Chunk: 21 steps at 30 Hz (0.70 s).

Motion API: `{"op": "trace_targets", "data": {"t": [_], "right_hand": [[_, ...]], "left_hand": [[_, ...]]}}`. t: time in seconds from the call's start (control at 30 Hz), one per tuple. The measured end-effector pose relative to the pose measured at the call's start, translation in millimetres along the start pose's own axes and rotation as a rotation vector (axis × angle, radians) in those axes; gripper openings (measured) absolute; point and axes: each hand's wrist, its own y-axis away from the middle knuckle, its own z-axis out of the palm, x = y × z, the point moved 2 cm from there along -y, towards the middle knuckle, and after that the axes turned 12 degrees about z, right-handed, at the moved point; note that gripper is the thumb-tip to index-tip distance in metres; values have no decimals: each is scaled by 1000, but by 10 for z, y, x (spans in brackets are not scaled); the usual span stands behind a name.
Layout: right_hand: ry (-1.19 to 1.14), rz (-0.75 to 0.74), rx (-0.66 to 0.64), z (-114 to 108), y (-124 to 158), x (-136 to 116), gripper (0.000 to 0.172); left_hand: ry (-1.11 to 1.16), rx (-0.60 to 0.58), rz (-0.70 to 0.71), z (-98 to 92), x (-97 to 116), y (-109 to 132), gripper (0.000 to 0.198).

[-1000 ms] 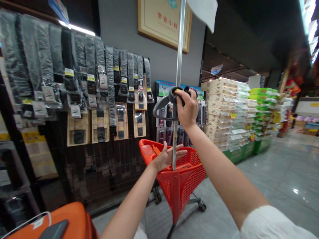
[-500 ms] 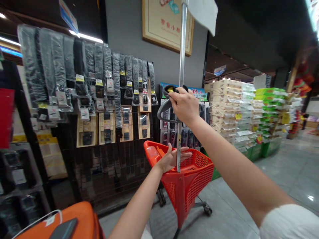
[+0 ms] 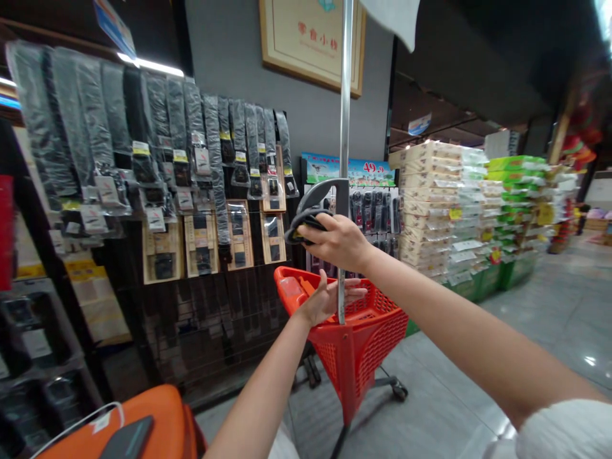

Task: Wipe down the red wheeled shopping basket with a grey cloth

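A small red shopping cart (image 3: 354,357) stands in front of me, with a metal pole (image 3: 345,108) rising from its near end. A curved grey handle (image 3: 329,189) is fixed to the pole. My right hand (image 3: 342,242) is just below that handle, closed around a coiled black strap (image 3: 306,224) with a bit of yellow on it; the hand hides part of the coil. My left hand (image 3: 329,299) is lower, over the cart's near rim. Its thumb is up and its fingers stretch out behind the pole. It holds nothing.
Belts in plastic (image 3: 90,121) hang on a dark rack at left, above boxed belts (image 3: 162,255). Stacked cartons (image 3: 428,210) stand at right beside green packs (image 3: 516,191). A phone (image 3: 128,440) lies on an orange surface (image 3: 157,414) at lower left. Tiled floor (image 3: 459,370) extends right.
My right hand has moved down from beside the grey handle to below it, carrying the coiled black strap. My left hand stays outstretched by the pole. The view has shifted slightly.
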Motion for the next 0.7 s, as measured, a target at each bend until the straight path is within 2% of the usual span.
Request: {"op": "trace_targets", "data": {"t": [0.07,0.13,0.23,0.3,0.37,0.43,0.47,0.57,0.63,0.67,0.7], "right_hand": [[-33,-25,20,42,213,197,19],[-31,27,44,23,320,422,17],[2,320,178,-74,276,689,20],[11,498,251,-98,199,734,25],[5,562,256,-39,176,653,26],[-10,572,237,91,279,478,27],[-21,579,232,174,388,366,28],[-39,600,213,439,889,-19,30],[-15,553,164,586,1235,-264,27],[-24,494,131,637,1365,-362,25],[-45,473,108,667,1452,-425,24]], "left_hand": [[-7,-5,-4,24,10,-2,85],[-13,-5,3,39,14,-8,82],[-18,-12,16,51,13,-15,77],[-14,-19,24,50,11,-18,77],[10,-8,20,39,4,-25,75],[86,54,-13,16,-13,-40,71],[156,123,-40,0,-25,-48,67],[488,501,-123,-57,-68,-58,57],[641,699,-154,-77,-88,-51,55],[659,729,-165,-81,-93,-48,54],[624,701,-175,-82,-92,-49,54]]}}
